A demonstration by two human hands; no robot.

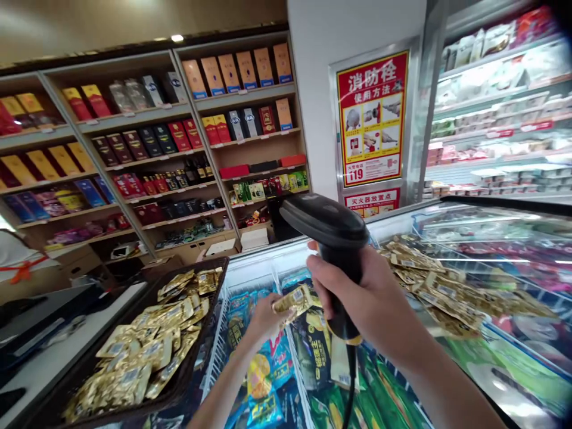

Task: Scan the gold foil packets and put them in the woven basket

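Note:
My right hand (346,280) is wrapped round the handle of a black barcode scanner (328,223), its cable hanging down. Lower and to the left, my left hand (264,316) pinches a gold foil packet (295,301), with a printed label facing up. Both hands are above a chest freezer full of packaged goods. To the left, a dark brown woven basket (223,265) holds many gold packets (138,357). More gold packets (429,280) lie in a loose pile on the freezer's glass at the right.
Inside the freezer, a white wire divider (290,357) separates blue bags (268,381) from green ones (370,393). A grey counter (89,339) stands at far left. Behind are shelves of boxes (230,71), a red wall sign (373,119) and a lit display cooler (504,113).

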